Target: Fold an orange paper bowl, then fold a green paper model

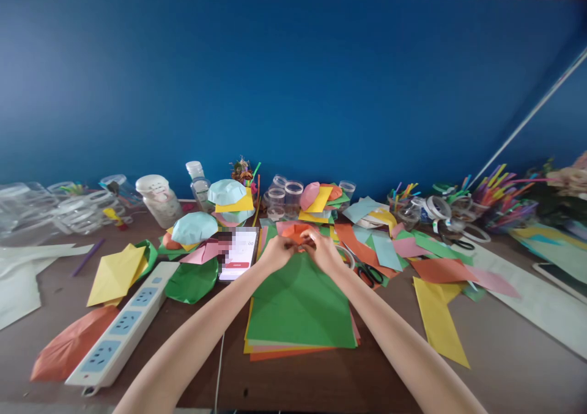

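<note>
In the head view, a small piece of orange paper [298,231] is held up over the far end of a stack of coloured paper sheets. My left hand [279,252] pinches its left edge with fingers closed. From the other side, my right hand [322,250] grips the same paper, thumb and fingertips together. The green sheet [300,304] tops the stack beneath both hands, with yellow, pink and orange edges poking out below. Black-handled scissors [368,273] lie just right of my right forearm, beside a roll of tape [345,256]. My fingers partly cover the paper's folds.
A phone [238,254] and a white power strip [123,325] lie to the left, among folded paper shapes [192,279]. Paper scraps [440,270] spread across the right. Clear plastic cups [293,197] and jars line the back by the blue wall [293,90].
</note>
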`<state>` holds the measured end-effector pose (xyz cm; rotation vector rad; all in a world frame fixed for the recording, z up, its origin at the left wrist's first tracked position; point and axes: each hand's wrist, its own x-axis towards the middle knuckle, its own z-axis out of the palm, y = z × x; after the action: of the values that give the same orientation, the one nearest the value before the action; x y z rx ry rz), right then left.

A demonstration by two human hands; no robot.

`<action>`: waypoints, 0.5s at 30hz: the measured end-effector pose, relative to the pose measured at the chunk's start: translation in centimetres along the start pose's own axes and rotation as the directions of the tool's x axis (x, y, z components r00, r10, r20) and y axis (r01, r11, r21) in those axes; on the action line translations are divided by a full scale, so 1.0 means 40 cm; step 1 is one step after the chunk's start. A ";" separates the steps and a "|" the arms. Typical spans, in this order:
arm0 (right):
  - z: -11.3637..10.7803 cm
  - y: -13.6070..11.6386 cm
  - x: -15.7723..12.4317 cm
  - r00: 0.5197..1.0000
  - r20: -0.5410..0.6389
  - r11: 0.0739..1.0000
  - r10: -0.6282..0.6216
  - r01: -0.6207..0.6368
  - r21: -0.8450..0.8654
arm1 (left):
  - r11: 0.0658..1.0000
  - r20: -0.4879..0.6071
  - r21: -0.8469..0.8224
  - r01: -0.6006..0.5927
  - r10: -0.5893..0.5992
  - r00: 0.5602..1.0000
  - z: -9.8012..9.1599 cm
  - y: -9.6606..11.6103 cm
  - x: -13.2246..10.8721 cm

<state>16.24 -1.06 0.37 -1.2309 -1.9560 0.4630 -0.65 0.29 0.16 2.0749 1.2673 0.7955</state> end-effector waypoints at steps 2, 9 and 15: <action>0.000 -0.001 0.000 1.000 -0.003 1.000 0.010 -0.010 0.008 | 1.000 0.000 -0.011 0.001 -0.001 1.000 0.000 -0.001 0.001; 0.005 -0.002 0.000 1.000 -0.014 1.000 0.005 -0.005 0.007 | 0.999 -0.031 -0.031 0.020 -0.021 0.999 0.002 -0.002 0.001; 0.006 -0.007 -0.006 0.999 -0.049 1.000 -0.005 0.004 -0.017 | 1.000 -0.066 -0.013 0.020 -0.021 0.998 0.003 0.002 0.000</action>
<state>15.93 -1.39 0.31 -1.2368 -1.9249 0.4113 -0.54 0.23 0.12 2.0379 1.3134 0.8678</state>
